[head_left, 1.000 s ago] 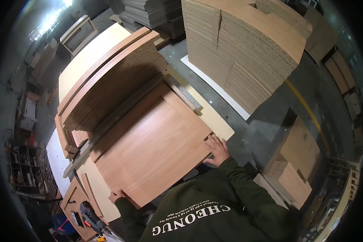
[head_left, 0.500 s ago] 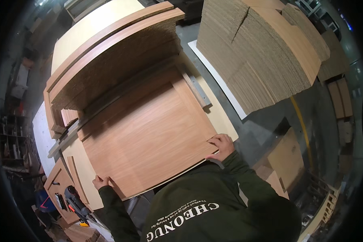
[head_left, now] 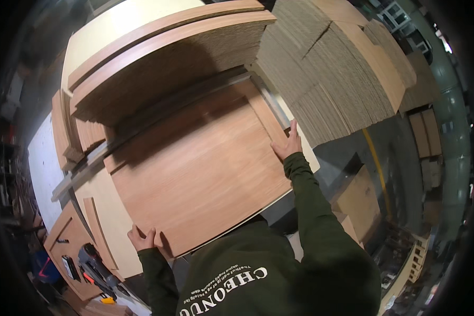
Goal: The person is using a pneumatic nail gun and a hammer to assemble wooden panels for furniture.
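A flat light-brown wooden panel [head_left: 195,179] lies on the bench, with a separate-looking wooden strip [head_left: 266,116] along its right side. My right hand [head_left: 288,143] grips that right edge, thumb on the strip and fingers reaching along the outer side. At the panel's near left corner rests my left hand [head_left: 143,238], its thumb and forefinger apart; its other fingers are partly hidden. Behind the panel a metal bar [head_left: 163,110] crosses the bench, and a short metal guide [head_left: 279,108] runs outside the right edge.
A stack of boards [head_left: 158,68] stands behind the bar. A taller board stack [head_left: 332,79] is at the back right. To the left lie a loose wooden strip [head_left: 99,229] and a dark power tool [head_left: 97,271]. A cardboard box [head_left: 358,197] sits on the floor at right.
My right hand has moved from the panel's near right corner up along its right edge. The left hand stays at the near left corner, its thumb and forefinger wider apart. The view has shifted slightly.
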Motion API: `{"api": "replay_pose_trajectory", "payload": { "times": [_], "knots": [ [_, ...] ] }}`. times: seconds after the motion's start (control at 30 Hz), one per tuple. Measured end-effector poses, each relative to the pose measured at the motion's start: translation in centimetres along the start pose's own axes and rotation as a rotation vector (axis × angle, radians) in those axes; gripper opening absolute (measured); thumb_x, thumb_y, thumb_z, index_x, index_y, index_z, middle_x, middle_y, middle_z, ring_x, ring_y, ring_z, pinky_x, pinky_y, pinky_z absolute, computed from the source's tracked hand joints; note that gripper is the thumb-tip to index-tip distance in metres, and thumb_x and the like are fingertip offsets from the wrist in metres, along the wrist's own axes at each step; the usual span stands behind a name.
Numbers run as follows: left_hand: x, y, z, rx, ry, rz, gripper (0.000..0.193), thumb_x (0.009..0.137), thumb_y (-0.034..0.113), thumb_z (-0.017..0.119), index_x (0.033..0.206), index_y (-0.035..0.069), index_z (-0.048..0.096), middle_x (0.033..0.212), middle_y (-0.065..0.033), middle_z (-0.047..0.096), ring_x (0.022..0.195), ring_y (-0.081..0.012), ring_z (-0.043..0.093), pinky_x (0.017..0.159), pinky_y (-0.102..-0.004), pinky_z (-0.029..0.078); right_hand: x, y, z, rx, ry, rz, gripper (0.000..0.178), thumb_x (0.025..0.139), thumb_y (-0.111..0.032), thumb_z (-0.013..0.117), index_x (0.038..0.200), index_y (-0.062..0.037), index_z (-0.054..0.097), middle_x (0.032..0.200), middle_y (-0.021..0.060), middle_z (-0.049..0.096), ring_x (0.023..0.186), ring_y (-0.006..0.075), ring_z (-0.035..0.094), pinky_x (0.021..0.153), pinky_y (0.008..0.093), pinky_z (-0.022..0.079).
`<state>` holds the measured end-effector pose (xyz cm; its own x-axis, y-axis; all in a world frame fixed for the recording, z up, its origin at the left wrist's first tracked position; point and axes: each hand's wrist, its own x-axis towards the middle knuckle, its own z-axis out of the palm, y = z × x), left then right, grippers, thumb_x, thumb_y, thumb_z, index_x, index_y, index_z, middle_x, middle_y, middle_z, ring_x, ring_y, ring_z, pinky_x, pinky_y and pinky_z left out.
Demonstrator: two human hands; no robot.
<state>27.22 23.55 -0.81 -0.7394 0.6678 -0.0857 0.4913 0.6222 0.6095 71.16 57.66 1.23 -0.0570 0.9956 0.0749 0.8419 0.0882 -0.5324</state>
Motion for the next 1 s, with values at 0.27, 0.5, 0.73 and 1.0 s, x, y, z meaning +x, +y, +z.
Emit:
{"api": "replay_pose_trajectory", "payload": {
  "times": [0.27,0.5,0.73,1.0],
  "knots": [
    [1.7,-0.5,-0.5,-0.203,-0.165,0.041,0.074,0.057,0.019,0.074,0.119,-0.004,0.04,0.091,-0.0137,0.043,0.081,-0.0242,0.045,0.069,-0.0342,0.043,1.9,5.7,1.6,0.25,-0.047,-0.004,0.106,0.051,-0.029,0.079,0.132,0.0035,0.018,0.119,0.0237,0.046,0.102,0.0335,0.052,0.087,0.0374,0.043],
    [4.0,4.5,-1.0,-0.032,-0.14,-0.069,0.067,0.056,0.02,0.07,0.117,0.005,0.048,0.09,-0.0161,0.042,0.081,-0.0275,0.047,0.073,-0.0342,0.043,1.4,-0.2,0.7,0.045,0.075,0.038,0.089,0.059,-0.028,0.074,0.129,0.0029,0.027,0.126,0.0239,0.035,0.119,0.0368,0.032,0.1,0.0398,0.028],
    [4.5,5.4,0.3,-0.102,0.024,-0.038,0.055,0.056,0.023,0.064,0.106,0.006,0.052,0.089,-0.0198,0.045,0.087,-0.037,0.046,0.078,-0.043,0.041,1.4,1.4,1.1,-0.122,0.234,-0.02,0.086,0.062,-0.028,0.071,0.128,0.0046,0.027,0.127,0.0258,0.034,0.116,0.0389,0.034,0.099,0.0407,0.029],
    [4.5,0.2,-0.4,-0.156,-0.019,0.136,0.067,0.054,0.015,0.063,0.116,-0.001,0.046,0.092,-0.0173,0.042,0.088,-0.0312,0.044,0.081,-0.0381,0.04,1.3,-0.7,3.1,-0.011,0.104,0.016,0.093,0.056,-0.027,0.074,0.128,0.0059,0.025,0.123,0.0261,0.037,0.114,0.0364,0.038,0.098,0.0368,0.03]
  ]
}}
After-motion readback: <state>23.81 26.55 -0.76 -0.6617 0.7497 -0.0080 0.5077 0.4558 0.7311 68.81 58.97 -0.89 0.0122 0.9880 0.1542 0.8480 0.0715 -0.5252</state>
